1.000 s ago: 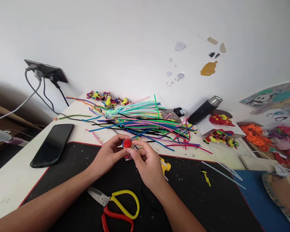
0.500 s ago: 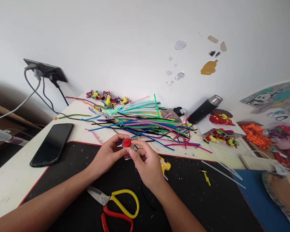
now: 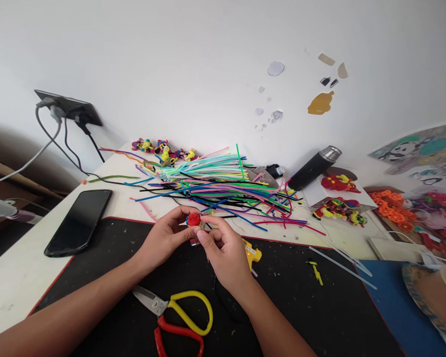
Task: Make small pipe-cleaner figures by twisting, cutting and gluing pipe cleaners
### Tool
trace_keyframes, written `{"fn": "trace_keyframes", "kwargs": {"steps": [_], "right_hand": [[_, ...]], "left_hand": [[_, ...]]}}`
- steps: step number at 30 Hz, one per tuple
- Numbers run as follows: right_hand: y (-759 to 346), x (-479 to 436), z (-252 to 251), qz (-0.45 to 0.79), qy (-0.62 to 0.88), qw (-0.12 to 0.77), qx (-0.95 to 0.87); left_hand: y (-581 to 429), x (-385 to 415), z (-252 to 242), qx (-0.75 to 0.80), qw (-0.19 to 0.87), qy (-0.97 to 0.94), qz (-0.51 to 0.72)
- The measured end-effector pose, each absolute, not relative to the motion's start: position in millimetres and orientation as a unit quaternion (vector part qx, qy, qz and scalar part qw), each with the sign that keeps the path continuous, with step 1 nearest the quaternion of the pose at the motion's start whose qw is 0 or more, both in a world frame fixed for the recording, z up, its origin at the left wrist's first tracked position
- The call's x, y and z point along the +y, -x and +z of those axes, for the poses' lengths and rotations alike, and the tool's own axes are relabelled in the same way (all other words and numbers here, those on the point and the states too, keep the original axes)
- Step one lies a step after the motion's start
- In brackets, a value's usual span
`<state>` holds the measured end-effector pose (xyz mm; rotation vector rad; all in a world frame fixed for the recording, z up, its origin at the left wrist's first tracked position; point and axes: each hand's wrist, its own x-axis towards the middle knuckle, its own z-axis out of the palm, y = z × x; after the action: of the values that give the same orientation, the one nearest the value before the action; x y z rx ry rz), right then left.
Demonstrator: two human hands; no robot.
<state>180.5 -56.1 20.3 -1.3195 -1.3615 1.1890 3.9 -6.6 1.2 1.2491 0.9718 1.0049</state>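
Observation:
Between my hands, above the far part of the black mat (image 3: 122, 307), is a small pipe-cleaner figure (image 3: 193, 219) with a round red top and a bit of blue at its side. My left hand (image 3: 167, 234) is closed on it, thumb and fingers gripping from the left. From the other side my right hand (image 3: 226, 248) pinches it with thumb and forefinger. Fingers cover most of the figure's lower part. A yellow glue gun (image 3: 252, 253) lies partly behind my right hand. Scissors (image 3: 161, 310) with one yellow and one red handle lie nearer me.
Loose pipe cleaners (image 3: 208, 173) are heaped along the wall, with finished figures (image 3: 163, 151) behind. A phone (image 3: 79, 223) lies at left. At right are a black flask (image 3: 315, 168), clear glue sticks (image 3: 344, 267) and a yellow-green scrap (image 3: 315, 272).
Almost nothing differs. The whole view has shifted very slightly, and both hands keep the same hold on the figure.

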Motion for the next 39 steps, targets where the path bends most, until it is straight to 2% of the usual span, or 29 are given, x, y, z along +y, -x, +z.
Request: {"fn": "trace_keyframes", "kwargs": {"steps": [39], "right_hand": [[-182.0, -57.2, 15.7, 0.469, 0.534, 0.42, -0.564]], "left_hand": [[-5.1, -5.9, -0.8, 0.422, 0.595, -0.528, 0.435]]}}
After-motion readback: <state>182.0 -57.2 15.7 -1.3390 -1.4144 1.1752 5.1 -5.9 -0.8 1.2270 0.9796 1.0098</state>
